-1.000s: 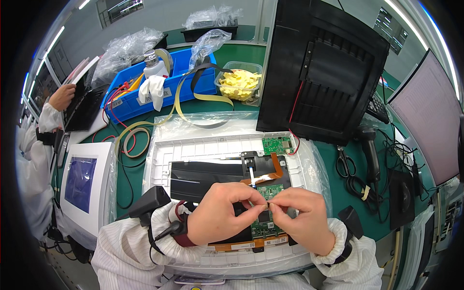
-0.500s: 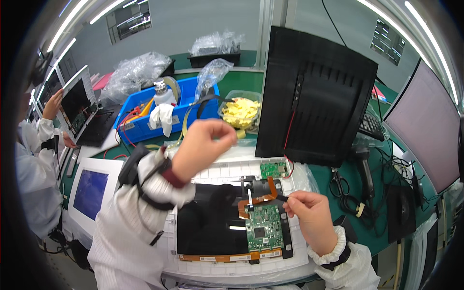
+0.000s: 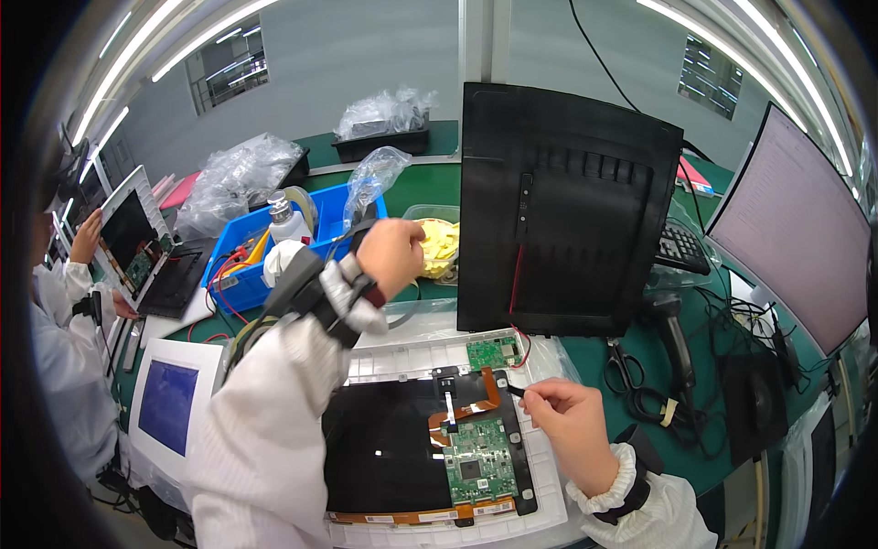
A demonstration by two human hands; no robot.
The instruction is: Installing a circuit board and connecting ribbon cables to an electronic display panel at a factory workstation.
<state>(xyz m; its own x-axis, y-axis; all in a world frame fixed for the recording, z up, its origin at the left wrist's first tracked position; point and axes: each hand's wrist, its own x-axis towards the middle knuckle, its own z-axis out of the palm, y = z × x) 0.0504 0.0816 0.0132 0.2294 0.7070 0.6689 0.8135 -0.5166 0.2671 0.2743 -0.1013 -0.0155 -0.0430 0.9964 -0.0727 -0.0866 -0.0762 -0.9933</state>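
My left hand (image 3: 393,256) is at the near-left edge of a clear tub of yellow pieces (image 3: 443,240), its fingers curled in. What those fingers hold, if anything, is hidden. A slim black tool (image 3: 517,391) is pinched in my right hand (image 3: 569,423), its tip pointing left over the panel's right edge. Below lies a black display panel (image 3: 389,448) with a green circuit board (image 3: 480,462) on its right part. An orange flex cable (image 3: 476,407) bends above that board. Under the panel is a white plastic housing (image 3: 549,476), with a smaller green board (image 3: 494,351) at its top.
A black cover (image 3: 572,210) stands upright behind the housing, a red wire running down it. Scissors (image 3: 624,368), a barcode scanner (image 3: 672,343) and tangled cables lie right, near a monitor (image 3: 796,220). A blue bin (image 3: 238,293) stands left; beyond it another person handles an opened device (image 3: 137,238).
My left hand has moved from above the panel to the tub of yellow pieces. The right hand still pinches the black tool beside the flex cable. The whole view has shifted slightly.
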